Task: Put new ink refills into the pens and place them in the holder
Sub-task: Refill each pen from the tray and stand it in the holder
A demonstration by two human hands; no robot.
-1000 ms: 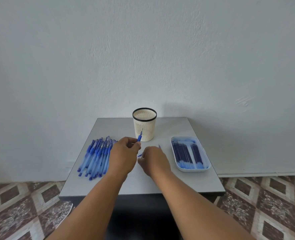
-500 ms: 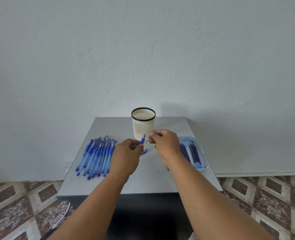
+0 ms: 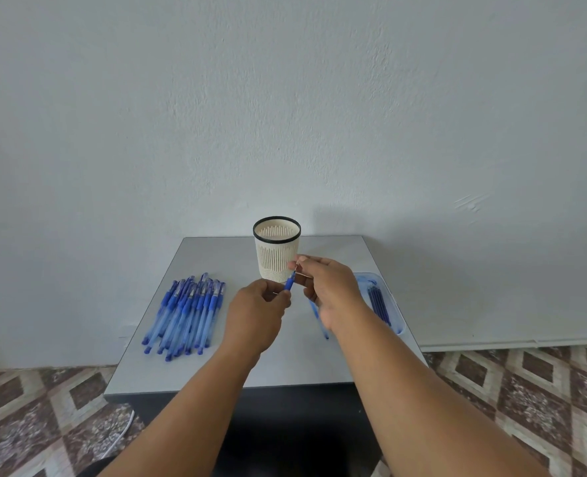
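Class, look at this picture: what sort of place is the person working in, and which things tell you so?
Probably a plain room at home, set up for a desk chore: a small grey table against a bare white wall, and a patterned tiled floor.

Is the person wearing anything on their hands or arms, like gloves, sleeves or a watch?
No. Both forearms are bare right up to the bottom edge of the picture, with no sleeves showing. The left hand and right hand have no gloves, and no watch, bracelet or ring is visible.
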